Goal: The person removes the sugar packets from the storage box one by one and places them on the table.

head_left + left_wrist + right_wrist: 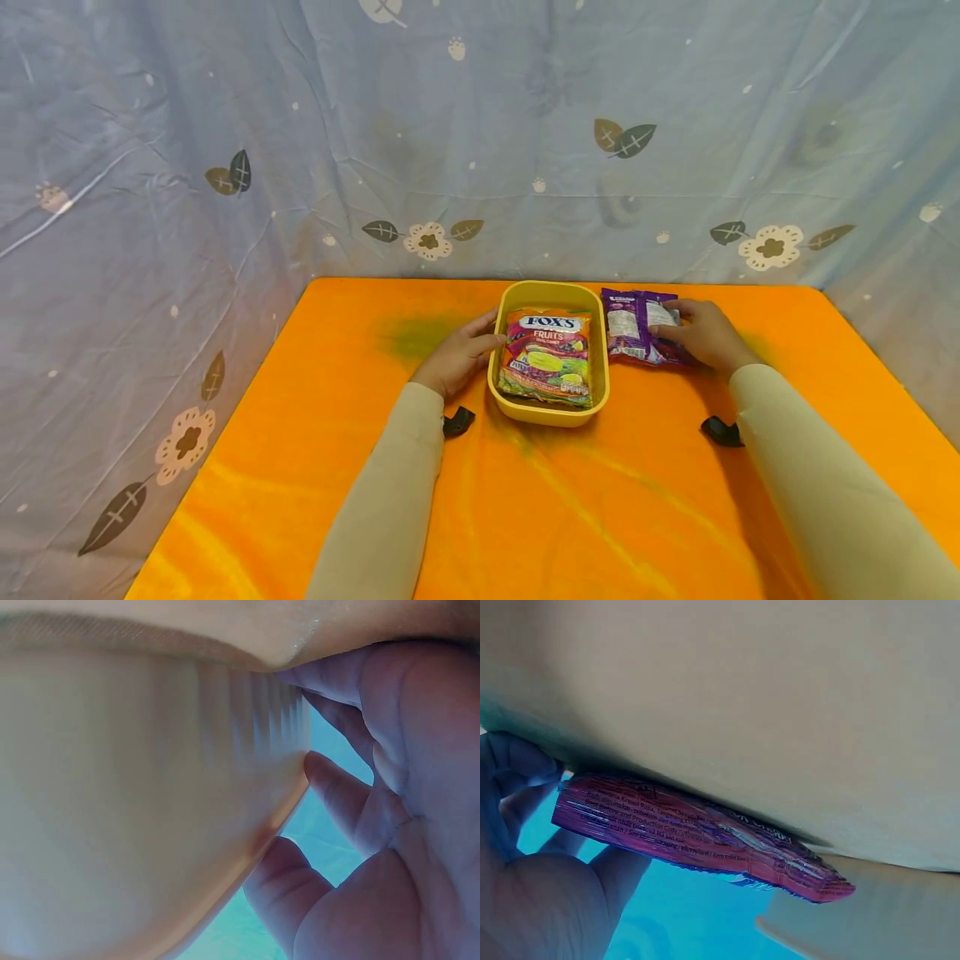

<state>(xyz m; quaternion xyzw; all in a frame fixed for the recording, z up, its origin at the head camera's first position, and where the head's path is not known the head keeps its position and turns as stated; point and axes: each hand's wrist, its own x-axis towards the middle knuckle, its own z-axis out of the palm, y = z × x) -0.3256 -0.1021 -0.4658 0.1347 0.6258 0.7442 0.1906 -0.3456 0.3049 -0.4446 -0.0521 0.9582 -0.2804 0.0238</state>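
Note:
A yellow rectangular container (550, 417) stands on the table and holds an orange candy bag (546, 354) lettered FOX'S FRUITS. At its left wall, my left hand (457, 357) holds the rim, with the thumb tip over the edge. The left wrist view shows other fingertips against the container's outer wall (150, 810). Right beside the container, a purple candy bag (624, 325) lies with its printed back up. My right hand (708, 335) grips that bag's right end, thumb on top. In the right wrist view the bag (697, 836) sits close over the table surface.
An orange cloth (555, 517) covers the table. Grey-blue patterned curtains (525, 125) hang behind it and along both sides. Black pieces (458, 422) show at both wrists.

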